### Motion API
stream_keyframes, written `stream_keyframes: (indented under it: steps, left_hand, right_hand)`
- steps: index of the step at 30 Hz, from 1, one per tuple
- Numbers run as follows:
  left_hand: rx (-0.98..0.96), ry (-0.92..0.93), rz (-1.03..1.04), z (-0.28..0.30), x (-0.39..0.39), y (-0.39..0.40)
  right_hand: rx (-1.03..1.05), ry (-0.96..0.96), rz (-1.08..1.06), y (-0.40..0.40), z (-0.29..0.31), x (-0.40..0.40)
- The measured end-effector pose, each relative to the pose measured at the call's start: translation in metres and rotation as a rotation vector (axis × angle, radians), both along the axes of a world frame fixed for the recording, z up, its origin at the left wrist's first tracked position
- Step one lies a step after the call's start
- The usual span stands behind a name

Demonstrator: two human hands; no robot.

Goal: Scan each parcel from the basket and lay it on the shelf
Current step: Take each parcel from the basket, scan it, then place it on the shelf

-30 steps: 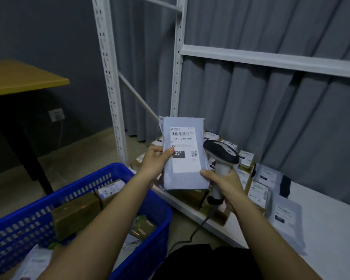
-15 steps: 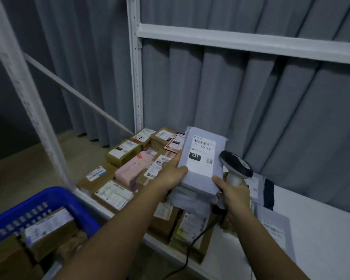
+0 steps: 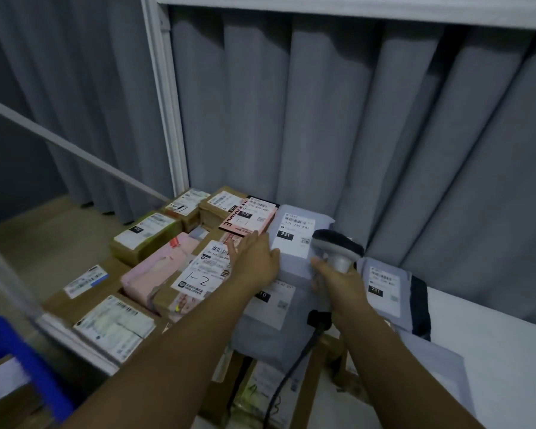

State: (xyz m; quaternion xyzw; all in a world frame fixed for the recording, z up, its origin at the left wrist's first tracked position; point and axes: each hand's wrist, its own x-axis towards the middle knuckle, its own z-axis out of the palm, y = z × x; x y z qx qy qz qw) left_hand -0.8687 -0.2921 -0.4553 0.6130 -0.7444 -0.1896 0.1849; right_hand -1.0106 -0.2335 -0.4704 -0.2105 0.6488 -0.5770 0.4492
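Two bare forearms come up from the bottom edge of the head view, each ending in a bare hand. The left hand (image 3: 256, 261) and the right hand (image 3: 341, 281) carry no glove, ring, watch or bracelet that shows, and both wrists are plain. No sleeve or cuff covers either forearm as far down as the frame reaches. The dim light and some blur hide fine detail such as the nails.
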Motion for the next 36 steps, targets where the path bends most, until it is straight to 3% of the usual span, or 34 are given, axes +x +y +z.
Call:
stream_keyframes:
  steps: [4,7,14,21,27,32,36]
  left_hand:
    - [0.026,0.122,0.014,0.013,0.019,0.032]
    - [0.008,0.329,0.018,0.039,0.044,0.077]
    - [0.093,0.656,0.145,0.098,0.143,0.198]
    - [0.114,0.858,0.453,0.076,0.303,0.324]
    - [0.226,0.829,0.714,0.010,0.399,0.411]
    - [0.474,0.740,0.787,-0.040,0.444,0.453]
    - [0.539,0.691,0.819,-0.073,0.457,0.453]
  right_hand:
    - [-0.047,-0.080,0.032,0.046,0.018,0.010]
    - [-0.065,-0.159,0.076,0.093,0.045,0.034]
    - [-0.091,0.002,0.355,0.190,0.116,0.130]
    - [-0.125,0.049,0.668,0.268,0.136,0.273]
    - [0.004,0.101,0.907,0.310,0.088,0.361]
    - [0.096,0.257,1.016,0.322,0.037,0.388]
    - [0.131,0.295,1.075,0.316,0.012,0.398]
